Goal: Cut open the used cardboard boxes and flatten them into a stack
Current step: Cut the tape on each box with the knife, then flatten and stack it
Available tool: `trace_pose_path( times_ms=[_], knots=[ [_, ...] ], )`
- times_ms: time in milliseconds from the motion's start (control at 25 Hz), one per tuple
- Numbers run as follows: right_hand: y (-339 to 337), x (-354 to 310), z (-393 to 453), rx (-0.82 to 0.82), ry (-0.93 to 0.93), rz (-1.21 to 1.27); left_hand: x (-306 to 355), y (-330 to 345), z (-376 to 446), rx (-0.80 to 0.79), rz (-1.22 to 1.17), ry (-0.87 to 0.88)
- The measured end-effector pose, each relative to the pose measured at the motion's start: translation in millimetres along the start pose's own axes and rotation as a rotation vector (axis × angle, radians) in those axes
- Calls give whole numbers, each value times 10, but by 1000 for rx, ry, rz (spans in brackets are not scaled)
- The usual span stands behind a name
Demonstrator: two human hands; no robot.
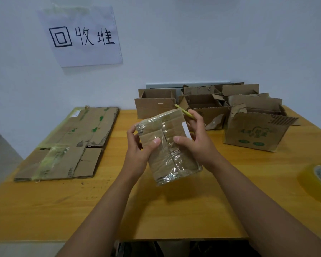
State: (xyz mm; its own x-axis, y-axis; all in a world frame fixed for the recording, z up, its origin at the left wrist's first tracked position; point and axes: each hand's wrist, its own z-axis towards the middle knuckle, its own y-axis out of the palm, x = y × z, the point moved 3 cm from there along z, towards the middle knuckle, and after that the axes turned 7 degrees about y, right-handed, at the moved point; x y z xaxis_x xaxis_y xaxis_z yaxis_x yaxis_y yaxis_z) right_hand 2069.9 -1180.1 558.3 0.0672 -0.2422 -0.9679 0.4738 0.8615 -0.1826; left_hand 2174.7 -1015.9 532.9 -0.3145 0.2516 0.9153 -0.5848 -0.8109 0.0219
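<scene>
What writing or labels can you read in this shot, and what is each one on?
"回收堆": handwritten in black on the paper sign taped to the wall.
Green print and logo on the front of the open box at right: too blurred to read.
Green marks and a small white label on the flattened stack at left: unreadable.
White sticker on the taped box held by the left hand and right hand: no text visible.

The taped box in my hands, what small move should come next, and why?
Probably bring the yellow cutter in your right hand onto the taped centre seam of the small box: clear tape covers it, both hands grip it, left hand can steady it.
</scene>
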Motion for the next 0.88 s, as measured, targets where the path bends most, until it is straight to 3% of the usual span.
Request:
trace_pose_path(
  times_ms=[160,320,520,720,880],
  knots=[
    [5,-52,10,-50,56,196,89,-30,-20,5,-34,-5],
    [32,21,-18,-74,98,184,107,-79,-74,8,-37,1],
    [-16,143,-88,-96,101,143,123,-88,-124,-83,130,1],
    [-129,76,-153,34,-2,117,103,-88,-108,-132,227,33],
    [-132,-91,-283,325,-219,-89,19,9,-147,-55,171,17]
  ],
)
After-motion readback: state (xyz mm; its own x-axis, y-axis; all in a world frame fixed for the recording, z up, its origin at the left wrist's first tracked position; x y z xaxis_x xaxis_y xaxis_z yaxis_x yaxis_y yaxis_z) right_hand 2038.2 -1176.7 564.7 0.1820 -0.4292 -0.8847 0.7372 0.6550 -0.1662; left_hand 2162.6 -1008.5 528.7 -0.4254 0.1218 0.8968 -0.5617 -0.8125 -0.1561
